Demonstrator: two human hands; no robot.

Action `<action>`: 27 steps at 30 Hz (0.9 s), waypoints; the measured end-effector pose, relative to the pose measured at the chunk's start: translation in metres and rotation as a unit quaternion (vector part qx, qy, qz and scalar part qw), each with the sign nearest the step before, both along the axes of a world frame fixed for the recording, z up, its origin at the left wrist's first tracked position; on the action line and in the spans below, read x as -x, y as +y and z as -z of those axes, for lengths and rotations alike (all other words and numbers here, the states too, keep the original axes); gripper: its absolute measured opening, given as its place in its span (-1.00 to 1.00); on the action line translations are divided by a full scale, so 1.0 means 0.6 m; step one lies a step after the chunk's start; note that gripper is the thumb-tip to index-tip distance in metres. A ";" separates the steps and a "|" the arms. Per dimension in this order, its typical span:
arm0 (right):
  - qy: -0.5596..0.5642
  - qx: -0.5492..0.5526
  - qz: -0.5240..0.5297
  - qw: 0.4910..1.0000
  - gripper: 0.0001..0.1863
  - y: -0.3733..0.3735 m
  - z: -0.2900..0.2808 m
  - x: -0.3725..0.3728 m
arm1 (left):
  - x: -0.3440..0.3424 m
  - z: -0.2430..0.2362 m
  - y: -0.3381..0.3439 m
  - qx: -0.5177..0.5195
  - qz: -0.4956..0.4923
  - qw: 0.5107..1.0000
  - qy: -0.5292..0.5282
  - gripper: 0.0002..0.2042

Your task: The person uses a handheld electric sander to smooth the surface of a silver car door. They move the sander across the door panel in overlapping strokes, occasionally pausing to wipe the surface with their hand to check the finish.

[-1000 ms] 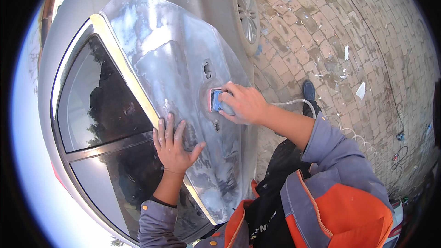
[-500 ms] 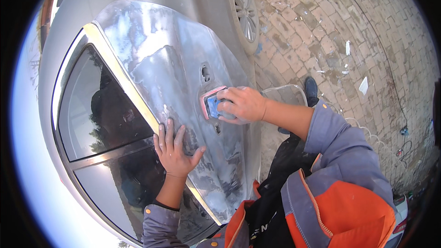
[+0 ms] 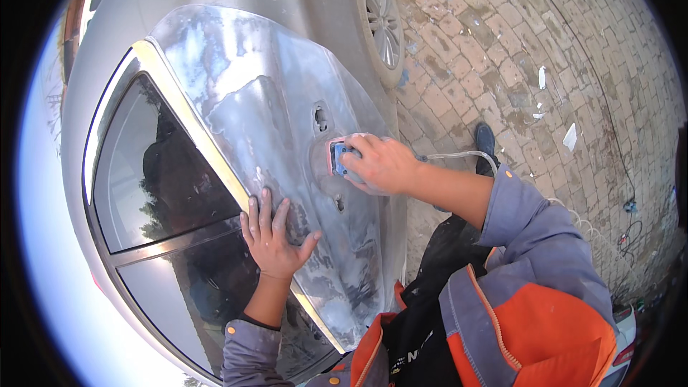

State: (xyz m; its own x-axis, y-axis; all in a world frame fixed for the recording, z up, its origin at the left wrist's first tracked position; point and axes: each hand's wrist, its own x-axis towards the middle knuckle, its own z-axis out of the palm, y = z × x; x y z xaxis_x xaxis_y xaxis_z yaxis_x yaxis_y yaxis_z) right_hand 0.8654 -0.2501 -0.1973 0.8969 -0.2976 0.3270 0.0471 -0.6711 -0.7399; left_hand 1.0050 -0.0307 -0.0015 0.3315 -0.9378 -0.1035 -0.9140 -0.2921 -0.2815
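Observation:
A grey car door [image 3: 272,115] is patchy with pale, sanded areas and has a dark window [image 3: 172,172] edged by a strip of yellow masking tape [image 3: 202,130]. My right hand [image 3: 380,165] grips a small blue and grey sander [image 3: 340,158] with a pink edge, pressed on the door at the handle recess, between two holes [image 3: 319,116]. A clear hose [image 3: 466,154] runs from the tool. My left hand [image 3: 279,240] lies flat with fingers spread on the door beside the tape.
The car's wheel [image 3: 380,18] is at the top. Paved ground [image 3: 473,57] spreads to the right, with paper scraps [image 3: 570,137], coiled hose and cables [image 3: 629,236]. My dark shoe [image 3: 484,140] stands on the paving. A white car [image 3: 622,340] shows at lower right.
My right hand and the sander shifted and tilted on the handle area, then straightened again slightly lower than at first. My left hand stayed on the door, with the whole view shifted slightly.

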 end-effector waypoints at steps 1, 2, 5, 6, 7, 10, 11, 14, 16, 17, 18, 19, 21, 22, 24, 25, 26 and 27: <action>-0.001 -0.005 0.009 1.000 -0.50 0.001 -0.002 0.002 | 0.000 0.001 0.000 0.000 -0.004 1.000 0.001 -0.18; 0.011 -0.014 0.010 1.000 -0.49 0.002 -0.004 0.003 | 0.002 0.001 0.001 0.001 0.000 1.000 0.002 -0.18; 0.002 -0.007 0.025 1.000 -0.54 0.003 -0.010 0.002 | 0.001 0.000 0.001 0.001 0.000 1.000 -0.001 -0.18; -0.006 0.000 0.032 0.999 -0.57 0.004 -0.011 0.001 | 0.001 0.000 0.002 0.001 -0.001 1.000 0.001 -0.19; -0.035 0.005 0.035 0.999 -0.58 0.003 -0.012 -0.002 | 0.000 0.001 0.000 0.000 -0.004 1.000 0.000 -0.19; -0.094 0.021 0.031 0.995 -0.60 -0.001 -0.009 -0.009 | 0.000 0.000 0.000 -0.003 0.001 1.000 0.017 -0.17; -0.097 0.031 0.023 0.995 -0.61 -0.003 -0.006 -0.009 | 0.000 0.000 0.000 -0.001 0.000 1.000 0.015 -0.17; -0.125 0.078 0.023 0.989 -0.62 -0.006 0.003 -0.010 | 0.001 -0.001 0.001 0.002 -0.003 1.000 0.007 -0.19; -0.133 0.104 0.033 0.985 -0.62 -0.009 0.010 -0.011 | 0.001 0.000 0.000 0.000 -0.005 1.000 0.004 -0.19; -0.130 0.111 0.039 0.984 -0.62 -0.008 0.013 -0.011 | 0.000 0.000 0.000 0.002 -0.003 1.000 0.005 -0.19; -0.128 0.115 0.048 0.984 -0.62 -0.008 0.015 -0.011 | 0.000 0.000 0.000 0.002 -0.003 1.000 0.005 -0.19; -0.117 0.109 0.048 0.986 -0.62 -0.007 0.017 -0.011 | 0.000 0.001 0.000 0.000 -0.006 1.000 0.005 -0.19; -0.105 0.088 0.053 0.989 -0.63 -0.005 0.016 -0.009 | 0.001 0.001 0.001 0.001 -0.004 1.000 0.003 -0.19; -0.080 0.076 0.056 0.992 -0.62 -0.003 0.013 -0.008 | 0.000 0.001 0.001 0.001 -0.005 1.000 0.001 -0.19; -0.036 0.048 0.052 0.997 -0.62 -0.002 0.005 -0.002 | 0.001 0.002 0.000 0.004 -0.004 1.000 0.003 -0.19; -0.027 0.031 0.061 0.997 -0.61 0.000 -0.001 0.000 | 0.001 0.002 0.000 0.005 -0.007 1.000 0.002 -0.18; -0.011 0.009 0.069 0.998 -0.60 0.001 -0.008 0.003 | 0.002 0.002 0.000 0.006 -0.005 1.000 0.005 -0.18; 0.011 -0.016 0.076 0.997 -0.59 0.004 -0.015 0.005 | 0.001 0.001 0.000 0.006 -0.004 1.000 0.006 -0.18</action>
State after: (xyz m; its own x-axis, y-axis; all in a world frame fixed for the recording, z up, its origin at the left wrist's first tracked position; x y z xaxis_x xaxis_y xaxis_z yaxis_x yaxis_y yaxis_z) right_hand 0.8626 -0.2478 -0.1883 0.8477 -0.4400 0.2963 -0.0695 -0.6459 -0.7602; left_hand 1.0043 -0.0308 -0.0023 0.3385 -0.9361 -0.0957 -0.9148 -0.3036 -0.2664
